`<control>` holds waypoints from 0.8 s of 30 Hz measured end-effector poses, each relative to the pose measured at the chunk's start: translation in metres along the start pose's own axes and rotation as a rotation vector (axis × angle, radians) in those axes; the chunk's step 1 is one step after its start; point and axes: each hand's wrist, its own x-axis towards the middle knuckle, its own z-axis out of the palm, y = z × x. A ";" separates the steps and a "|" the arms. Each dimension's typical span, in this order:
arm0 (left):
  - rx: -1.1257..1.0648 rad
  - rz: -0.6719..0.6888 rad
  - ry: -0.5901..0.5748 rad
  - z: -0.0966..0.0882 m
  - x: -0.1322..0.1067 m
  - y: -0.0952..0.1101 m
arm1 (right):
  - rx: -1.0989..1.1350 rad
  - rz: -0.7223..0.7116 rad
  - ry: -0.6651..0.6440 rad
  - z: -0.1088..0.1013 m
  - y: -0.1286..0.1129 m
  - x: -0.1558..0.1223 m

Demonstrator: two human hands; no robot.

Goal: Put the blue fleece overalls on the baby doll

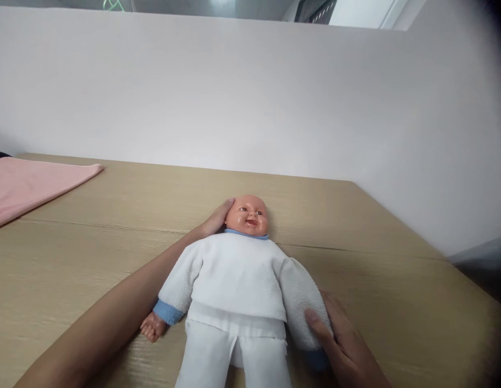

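Head-worn view, facing forward and down, near table (396,307); wall (234,97) ahead

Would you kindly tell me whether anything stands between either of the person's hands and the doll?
Nothing visible does: the left hand lies against the side of the doll's head, and the right hand holds its sleeve. The pink cloth lies apart, at the view's far left.

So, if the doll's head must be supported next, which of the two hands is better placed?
Probably the left hand: it lies against the side of the doll's head. The right hand is farther down, at the doll's sleeve, with its thumb on top.
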 end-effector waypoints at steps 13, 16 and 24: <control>-0.132 -0.022 -0.002 -0.008 0.006 -0.005 | -0.002 -0.014 0.030 0.002 0.003 -0.003; -0.138 -0.055 -0.040 -0.009 0.004 -0.005 | -0.003 -0.022 0.022 0.001 0.002 -0.002; -0.181 -0.067 -0.141 0.001 -0.004 0.001 | 0.010 -0.015 0.007 0.001 0.004 -0.001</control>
